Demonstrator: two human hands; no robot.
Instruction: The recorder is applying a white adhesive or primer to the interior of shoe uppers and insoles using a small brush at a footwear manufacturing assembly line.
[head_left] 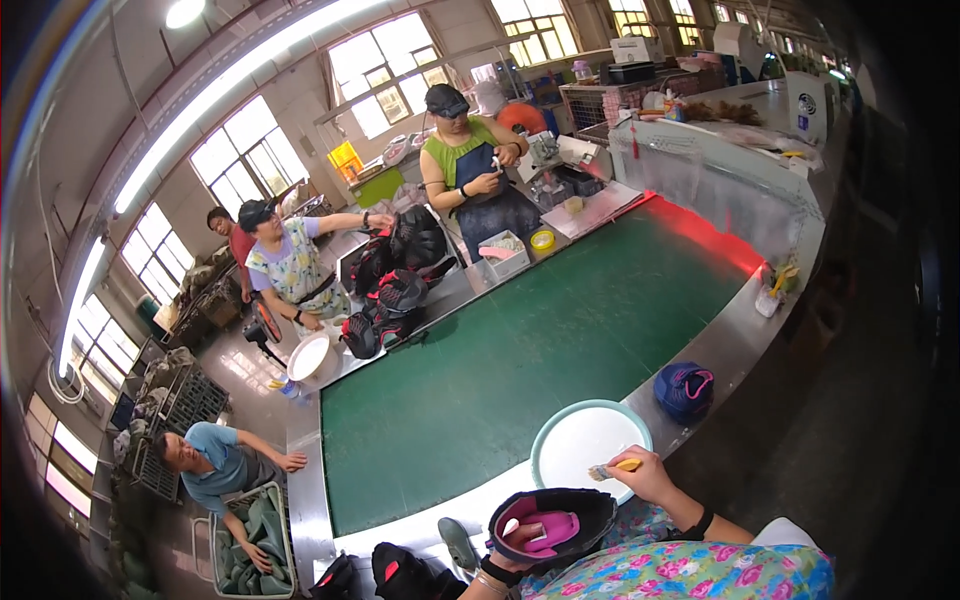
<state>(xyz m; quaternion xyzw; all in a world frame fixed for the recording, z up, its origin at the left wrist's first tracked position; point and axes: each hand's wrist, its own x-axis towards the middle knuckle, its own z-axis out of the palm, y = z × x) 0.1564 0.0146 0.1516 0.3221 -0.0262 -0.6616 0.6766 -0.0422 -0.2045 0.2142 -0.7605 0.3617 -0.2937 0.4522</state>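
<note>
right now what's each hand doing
left hand: closed on the dark helmet with pink lining
right hand: closed on a small yellow brush over the white basin

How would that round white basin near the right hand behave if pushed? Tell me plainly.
The white basin looks like thin plastic, so probably light and easy to slide on the smooth metal table edge. Its wide, shallow shape suggests it won't tip readily. The right hand holds a small yellow brush over its rim, which might nudge it.
</note>
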